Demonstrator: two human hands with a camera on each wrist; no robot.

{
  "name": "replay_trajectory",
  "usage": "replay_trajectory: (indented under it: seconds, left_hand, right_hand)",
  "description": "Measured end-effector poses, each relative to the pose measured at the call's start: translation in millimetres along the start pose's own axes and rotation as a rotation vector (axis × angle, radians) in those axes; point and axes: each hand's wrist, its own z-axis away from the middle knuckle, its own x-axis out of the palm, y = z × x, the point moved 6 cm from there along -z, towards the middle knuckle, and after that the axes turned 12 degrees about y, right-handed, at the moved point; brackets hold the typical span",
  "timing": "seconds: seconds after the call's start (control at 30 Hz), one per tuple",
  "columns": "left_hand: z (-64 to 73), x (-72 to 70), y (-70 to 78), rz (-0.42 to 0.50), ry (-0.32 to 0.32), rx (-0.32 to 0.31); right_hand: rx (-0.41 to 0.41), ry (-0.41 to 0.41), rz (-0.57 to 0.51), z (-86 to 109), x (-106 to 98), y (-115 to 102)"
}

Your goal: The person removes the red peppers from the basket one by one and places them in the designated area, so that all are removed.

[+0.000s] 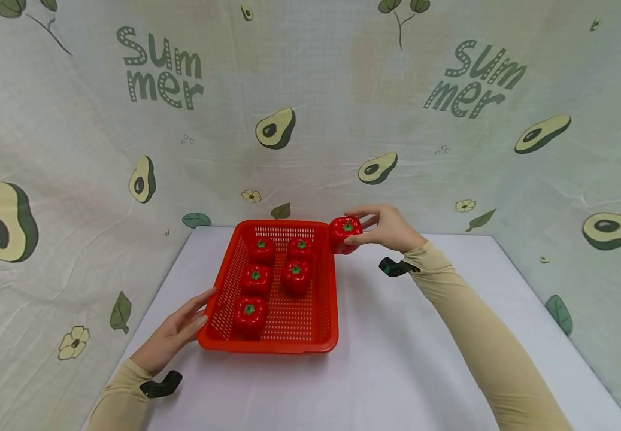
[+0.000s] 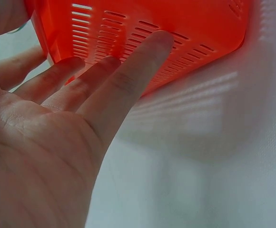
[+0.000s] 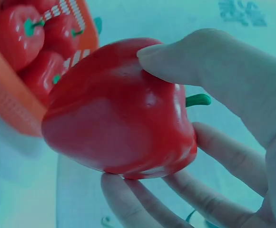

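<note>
A red bell pepper [image 1: 345,232] with a green stem is held between the thumb and fingers of my right hand [image 1: 388,227], beside the basket's far right corner. In the right wrist view the thumb lies on one side of this pepper [image 3: 119,114] and the fingers support the other. My left hand [image 1: 172,335] holds the near left side of the red basket [image 1: 272,346]. From the left wrist, extended fingers [image 2: 128,83] touch the slotted outer wall [image 2: 204,23], with the thumb by the rim. Several red peppers [image 1: 251,314] stand stem-up in the basket, two columns across.
A white table [image 1: 396,359] lies under the basket. Behind and at both sides hangs a pale cloth [image 1: 321,78] printed with avocados, leaves and lettering. Black wrist devices [image 1: 161,385] sit at both cuffs.
</note>
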Motion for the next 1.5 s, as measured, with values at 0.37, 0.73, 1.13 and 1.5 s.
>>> replay_trajectory:
  seconds: [0.37, 0.73, 1.13, 1.5]
  left_hand:
    - [0.9, 1.4, 0.8, -0.005, 0.017, -0.023]
    - [1.8, 1.4, 2.4, 0.021, 0.009, -0.014]
    - [2.4, 2.3, 3.7, 0.032, 0.008, -0.016]
    - [2.4, 1.7, 4.4, 0.040, -0.001, 0.008]
  right_hand:
    - [0.105, 0.056, -0.028, -3.8, -6, 47]
    - [0.191, 0.087, 0.019, -2.1, 5, 90]
    - [0.234, 0.082, 0.044, 0.6, 19, 119]
    - [0.306, 0.070, 0.040, 6.4, 29, 135]
